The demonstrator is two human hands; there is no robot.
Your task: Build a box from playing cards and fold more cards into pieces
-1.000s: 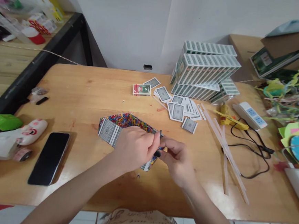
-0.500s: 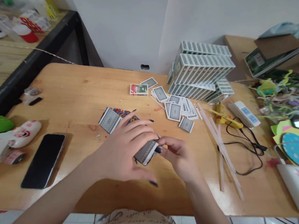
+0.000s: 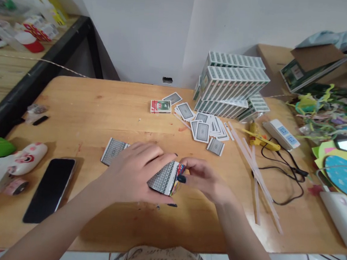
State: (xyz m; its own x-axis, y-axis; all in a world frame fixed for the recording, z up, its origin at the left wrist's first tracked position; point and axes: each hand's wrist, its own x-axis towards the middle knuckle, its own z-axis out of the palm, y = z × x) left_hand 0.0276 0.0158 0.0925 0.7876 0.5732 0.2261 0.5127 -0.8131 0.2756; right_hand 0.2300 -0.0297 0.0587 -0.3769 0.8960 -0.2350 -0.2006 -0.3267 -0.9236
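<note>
A folded piece made of playing cards (image 3: 164,178), with grey patterned backs and a bright multicoloured edge at its right end, is between my hands above the wooden table. My left hand (image 3: 137,169) lies over it, fingers bent along the far side and thumb along the near side. With thumb and fingertips, my right hand (image 3: 204,179) pinches its right end. Left of my left hand another grey card section (image 3: 113,151) sticks out; my hand hides how it joins the rest. A small bent card (image 3: 216,146) lies beyond my right hand.
Loose cards (image 3: 202,131) and a red-green card box (image 3: 161,106) lie in front of stacked card packs (image 3: 234,84). To the right are glue sticks (image 3: 258,176), a yellow glue gun (image 3: 264,141) with its cable, and a power strip (image 3: 282,133). A phone (image 3: 50,190) lies left.
My left hand has come down and closed around the card piece. The piece's left section has shifted left and nearer to me. My right hand still pinches the right end.
</note>
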